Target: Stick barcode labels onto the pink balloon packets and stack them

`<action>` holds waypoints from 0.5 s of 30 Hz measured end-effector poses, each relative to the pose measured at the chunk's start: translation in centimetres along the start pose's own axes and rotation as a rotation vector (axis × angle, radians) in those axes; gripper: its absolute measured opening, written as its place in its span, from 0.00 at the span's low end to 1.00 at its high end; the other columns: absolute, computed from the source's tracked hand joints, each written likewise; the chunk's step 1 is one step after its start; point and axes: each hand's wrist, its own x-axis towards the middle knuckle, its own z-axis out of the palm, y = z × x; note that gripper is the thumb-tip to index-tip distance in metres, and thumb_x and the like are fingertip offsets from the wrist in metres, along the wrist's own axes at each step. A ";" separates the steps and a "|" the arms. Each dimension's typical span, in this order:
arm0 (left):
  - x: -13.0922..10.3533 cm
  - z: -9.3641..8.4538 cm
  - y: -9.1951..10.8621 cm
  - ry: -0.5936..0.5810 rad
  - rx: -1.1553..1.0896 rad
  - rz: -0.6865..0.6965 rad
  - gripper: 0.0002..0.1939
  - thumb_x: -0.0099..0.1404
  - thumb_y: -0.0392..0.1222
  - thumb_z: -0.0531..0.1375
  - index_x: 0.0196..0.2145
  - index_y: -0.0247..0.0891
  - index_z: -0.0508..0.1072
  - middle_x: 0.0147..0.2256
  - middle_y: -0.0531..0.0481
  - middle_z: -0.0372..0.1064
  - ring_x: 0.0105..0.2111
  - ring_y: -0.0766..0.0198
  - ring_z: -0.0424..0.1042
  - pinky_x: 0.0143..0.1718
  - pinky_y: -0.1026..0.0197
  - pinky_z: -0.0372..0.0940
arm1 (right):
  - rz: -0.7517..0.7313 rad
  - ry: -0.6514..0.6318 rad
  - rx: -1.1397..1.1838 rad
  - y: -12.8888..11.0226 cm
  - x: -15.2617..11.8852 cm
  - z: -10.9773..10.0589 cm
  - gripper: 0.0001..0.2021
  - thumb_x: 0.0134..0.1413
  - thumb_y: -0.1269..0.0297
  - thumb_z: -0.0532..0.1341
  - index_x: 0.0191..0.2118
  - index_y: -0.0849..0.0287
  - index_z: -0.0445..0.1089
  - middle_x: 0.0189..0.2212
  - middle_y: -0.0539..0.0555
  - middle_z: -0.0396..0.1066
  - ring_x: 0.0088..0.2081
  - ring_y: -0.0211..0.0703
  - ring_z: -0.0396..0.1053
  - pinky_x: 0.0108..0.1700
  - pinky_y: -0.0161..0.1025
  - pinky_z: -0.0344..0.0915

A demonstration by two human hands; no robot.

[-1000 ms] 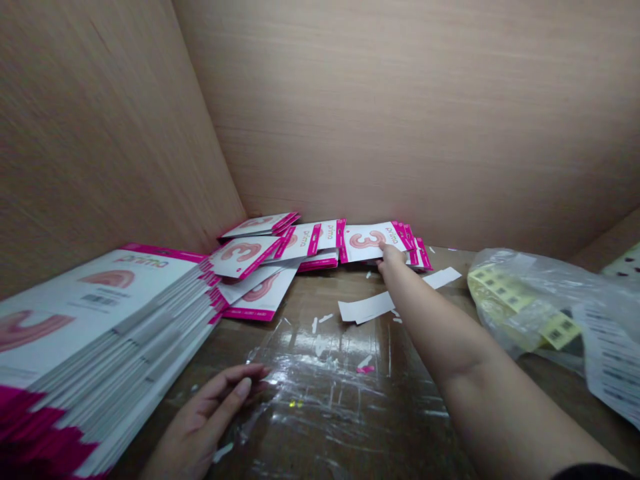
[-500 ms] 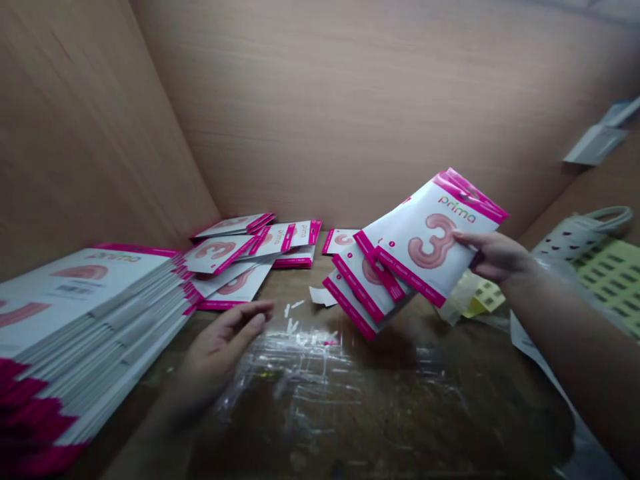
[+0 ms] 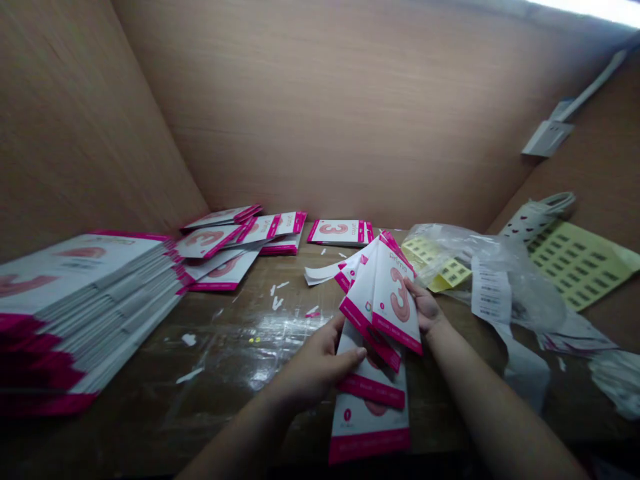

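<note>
Before me I hold a fanned bunch of white-and-pink balloon packets (image 3: 387,313) printed with a pink number 3 and the word "prima". My right hand (image 3: 426,312) is closed on the right edge of the upper packets. My left hand (image 3: 320,363) grips the fan from the left, its thumb lying over a packet and its fingers hidden behind. The lowest packet (image 3: 370,420) hangs near the table's front edge. To the left stands a tall stack of folded packets (image 3: 100,287), with looser packets (image 3: 220,247) piled beside it.
A small pile of packets (image 3: 337,231) lies against the back panel. On the right are yellow label sheets (image 3: 583,260), clear plastic film (image 3: 530,287), a strip of white barcode labels (image 3: 491,293) and a heart-patterned item (image 3: 535,217). Paper scraps (image 3: 277,303) dot the brown table (image 3: 215,360).
My right hand has brought the packets down and closer to me. The left hand, open and apart earlier, has moved right and taken hold of them. The view has shifted.
</note>
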 end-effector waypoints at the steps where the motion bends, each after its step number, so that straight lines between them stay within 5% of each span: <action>1: 0.0 0.3 0.2 0.039 0.060 0.033 0.25 0.54 0.39 0.63 0.48 0.35 0.61 0.40 0.43 0.73 0.36 0.56 0.74 0.36 0.58 0.67 | -0.033 -0.060 0.027 0.7 0.3 -0.2 0.16 0.60 0.57 0.48 0.41 0.61 0.68 0.32 0.56 0.76 0.38 0.48 0.73 0.50 0.52 0.64; 7: 1.0 0.6 0.2 0.288 0.368 0.256 0.22 0.56 0.38 0.62 0.48 0.39 0.61 0.40 0.46 0.72 0.38 0.56 0.72 0.37 0.57 0.66 | -0.240 -0.225 -0.025 2.7 1.0 0.4 0.16 0.42 0.50 0.65 0.35 0.55 0.72 0.31 0.51 0.76 0.33 0.48 0.74 0.39 0.46 0.71; 11: 1.4 -1.5 0.1 0.246 0.328 0.336 0.19 0.57 0.46 0.61 0.44 0.37 0.65 0.38 0.45 0.70 0.36 0.58 0.71 0.37 0.58 0.66 | -0.354 -0.270 -0.093 0.3 -0.5 1.9 0.11 0.37 0.60 0.70 0.25 0.60 0.71 0.22 0.51 0.74 0.21 0.40 0.71 0.24 0.34 0.70; 15: 1.0 -4.4 1.9 0.623 0.382 0.629 0.27 0.58 0.61 0.55 0.46 0.37 0.66 0.42 0.43 0.67 0.42 0.56 0.67 0.45 0.54 0.62 | -0.544 -0.273 -0.303 -3.1 -3.0 3.6 0.11 0.36 0.66 0.71 0.30 0.63 0.73 0.25 0.54 0.75 0.21 0.42 0.71 0.21 0.35 0.69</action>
